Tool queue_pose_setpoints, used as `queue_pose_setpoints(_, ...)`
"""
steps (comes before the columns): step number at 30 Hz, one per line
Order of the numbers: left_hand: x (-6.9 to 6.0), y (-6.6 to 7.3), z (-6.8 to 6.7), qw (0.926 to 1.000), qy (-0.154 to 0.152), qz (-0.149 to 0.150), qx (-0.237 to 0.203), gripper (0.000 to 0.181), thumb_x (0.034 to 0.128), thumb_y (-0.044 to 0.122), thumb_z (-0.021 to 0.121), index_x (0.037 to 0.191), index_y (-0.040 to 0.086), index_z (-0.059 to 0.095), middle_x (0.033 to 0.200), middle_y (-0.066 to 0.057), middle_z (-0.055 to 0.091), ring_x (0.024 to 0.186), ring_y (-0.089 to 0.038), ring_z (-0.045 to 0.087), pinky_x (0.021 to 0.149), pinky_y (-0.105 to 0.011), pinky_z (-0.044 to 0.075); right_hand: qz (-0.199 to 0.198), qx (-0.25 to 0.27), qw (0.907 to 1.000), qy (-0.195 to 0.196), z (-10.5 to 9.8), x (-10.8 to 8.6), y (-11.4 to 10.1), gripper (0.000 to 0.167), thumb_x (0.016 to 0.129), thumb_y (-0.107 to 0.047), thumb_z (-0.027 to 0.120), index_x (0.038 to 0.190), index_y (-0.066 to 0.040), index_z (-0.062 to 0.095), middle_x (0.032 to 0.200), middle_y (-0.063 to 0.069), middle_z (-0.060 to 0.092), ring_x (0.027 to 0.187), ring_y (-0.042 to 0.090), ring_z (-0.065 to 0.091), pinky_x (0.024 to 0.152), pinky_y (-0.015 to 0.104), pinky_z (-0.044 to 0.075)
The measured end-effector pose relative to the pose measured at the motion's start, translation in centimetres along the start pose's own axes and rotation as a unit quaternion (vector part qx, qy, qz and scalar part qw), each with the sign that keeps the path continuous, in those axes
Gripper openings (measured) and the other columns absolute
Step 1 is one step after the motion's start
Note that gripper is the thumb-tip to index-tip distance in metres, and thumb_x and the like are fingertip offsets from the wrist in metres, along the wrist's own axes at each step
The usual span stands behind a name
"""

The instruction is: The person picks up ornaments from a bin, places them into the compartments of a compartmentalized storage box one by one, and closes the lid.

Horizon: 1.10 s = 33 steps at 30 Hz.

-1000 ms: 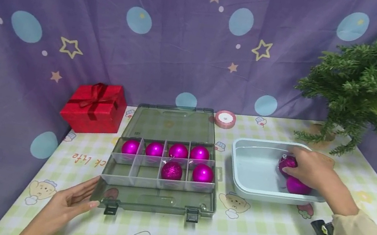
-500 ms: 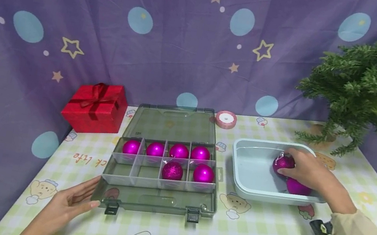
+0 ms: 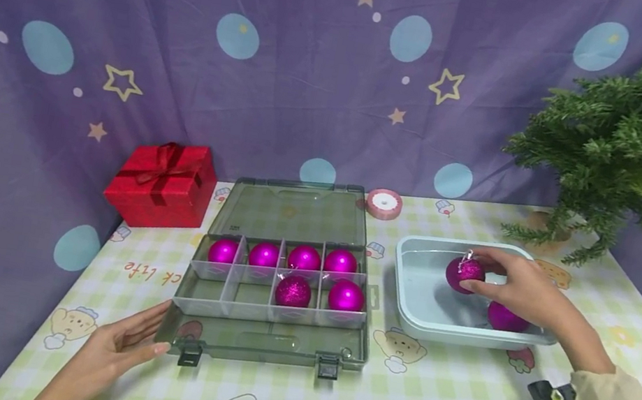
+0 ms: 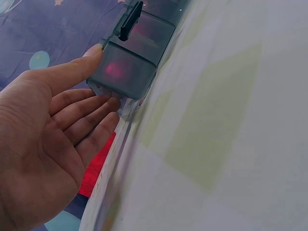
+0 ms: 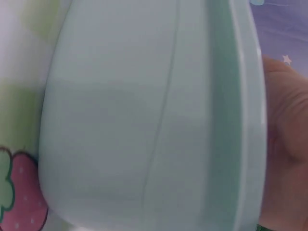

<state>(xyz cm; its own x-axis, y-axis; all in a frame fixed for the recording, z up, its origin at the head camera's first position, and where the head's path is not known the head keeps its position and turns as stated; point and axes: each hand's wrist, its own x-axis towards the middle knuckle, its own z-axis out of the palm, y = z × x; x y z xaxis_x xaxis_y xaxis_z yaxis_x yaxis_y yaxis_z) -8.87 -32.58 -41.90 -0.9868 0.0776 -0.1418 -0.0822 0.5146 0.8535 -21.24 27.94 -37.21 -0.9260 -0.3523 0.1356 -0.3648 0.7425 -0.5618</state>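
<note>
Glittery ball (image 3: 460,275) in right hand (image 3: 524,288)

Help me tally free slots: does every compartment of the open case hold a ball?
No, the case has two ball-free compartments just left of the glittery magenta ball in its near divided row.
</note>
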Motion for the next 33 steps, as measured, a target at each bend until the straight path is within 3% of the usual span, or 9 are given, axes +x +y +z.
queue_pose_setpoints(4,0.1,0.0,0.0,1.0,0.0,-0.006,-0.001,0.075,0.0978,0.029,0.075,0.158,0.0,0.04,0.158,-0.017,0.042,0.141,-0.032,0.039,0.098,-0.012,0.045,-0.026,0.018,0.9994,0.018,0.2,0.0,-0.6,0.055,0.092,-0.024,0.083,0.135,0.004,0.063,0.12,0.017,0.072,0.113,0.037,0.068,0.096,0.056,0.054)
queue_pose_setpoints(9,0.2,-0.1,0.0,1.0,0.001,-0.008,0.001,0.075,0.098,0.029,0.075,0.158,0.0,0.04,0.158,-0.018,0.042,0.141,-0.032,0.039,0.098,-0.012,0.045,-0.056,0.042,0.997,0.034,0.5,0.1,-1.4,0.05,0.091,-0.018,0.083,0.133,0.003,0.065,0.117,0.012,0.073,0.109,0.033,0.07,0.095,0.037,0.057)
queue_pose_setpoints(10,0.1,-0.1,0.0,1.0,0.001,-0.008,0.001,0.075,0.0978,0.03,0.075,0.157,0.0,0.04,0.158,-0.017,0.042,0.14,-0.026,0.042,0.098,-0.012,0.045,-0.058,0.043,0.9967,0.036,0.6,0.1,-1.6,0.05,0.091,-0.018,0.083,0.133,0.003,0.065,0.117,0.012,0.073,0.109,0.033,0.07,0.094,0.036,0.057)
queue_pose_setpoints(16,0.1,0.0,-0.1,0.9999,-0.002,-0.01,-0.001,0.078,0.0971,0.033,0.076,0.158,0.0,0.04,0.158,-0.017,0.042,0.141,-0.025,0.042,0.099,-0.012,0.045,-0.067,0.034,0.996,0.05,0.8,0.3,-2.6,0.05,0.09,-0.022,0.085,0.131,0.0,0.067,0.115,0.01,0.075,0.107,0.031,0.071,0.093,0.05,0.056)
queue_pose_setpoints(17,0.1,0.1,-0.1,0.9999,-0.002,-0.012,-0.001,0.078,0.0969,0.033,0.076,0.158,0.001,0.04,0.158,-0.016,0.042,0.142,-0.031,0.04,0.099,-0.012,0.045,-0.066,0.033,0.996,0.051,0.9,0.3,-2.8,0.051,0.09,-0.023,0.085,0.132,0.0,0.067,0.115,0.01,0.075,0.107,0.03,0.071,0.093,0.051,0.056)
queue_pose_setpoints(27,0.1,0.0,-0.1,1.0,-0.005,-0.007,-0.003,0.077,0.098,0.032,0.075,0.158,0.001,0.039,0.158,-0.017,0.041,0.141,-0.026,0.04,0.099,-0.012,0.045,-0.069,0.056,0.9959,0.019,1.5,1.2,-4.1,0.053,0.092,-0.024,0.083,0.136,-0.002,0.064,0.118,0.008,0.073,0.111,0.029,0.068,0.094,0.053,0.054)
queue_pose_setpoints(33,0.1,0.0,0.0,1.0,-0.001,-0.004,-0.003,0.075,0.0979,0.03,0.075,0.158,0.0,0.04,0.158,-0.018,0.042,0.141,-0.03,0.04,0.099,-0.013,0.046,-0.064,0.076,0.995,0.011,2.0,2.0,-5.2,0.053,0.092,-0.023,0.083,0.137,-0.003,0.064,0.12,0.006,0.073,0.113,0.026,0.067,0.095,0.05,0.053)
